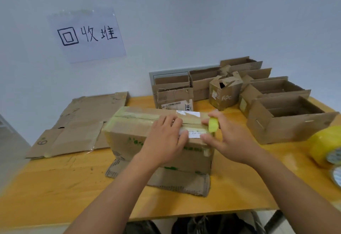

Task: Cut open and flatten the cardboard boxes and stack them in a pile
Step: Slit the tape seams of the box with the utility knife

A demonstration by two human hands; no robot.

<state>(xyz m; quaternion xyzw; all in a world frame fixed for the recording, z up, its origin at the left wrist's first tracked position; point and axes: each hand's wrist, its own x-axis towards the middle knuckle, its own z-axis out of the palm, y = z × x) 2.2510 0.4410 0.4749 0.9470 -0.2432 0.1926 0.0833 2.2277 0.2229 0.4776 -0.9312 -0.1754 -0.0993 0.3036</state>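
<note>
A taped brown cardboard box [132,134] with green print stands in the middle of the wooden table [55,187], on top of a flat piece of cardboard [177,184]. My left hand [164,139] lies over the box's top front edge, fingers on the taped seam. My right hand [227,138] grips a small yellow-green cutter [213,124] at the seam near the box's right end. Flattened cardboard [77,126] lies at the far left of the table.
Several opened boxes [276,115] crowd the back right of the table, one printed with white letters [226,95]. Two yellow tape rolls [324,147] sit at the right edge. A paper sign [86,34] hangs on the wall.
</note>
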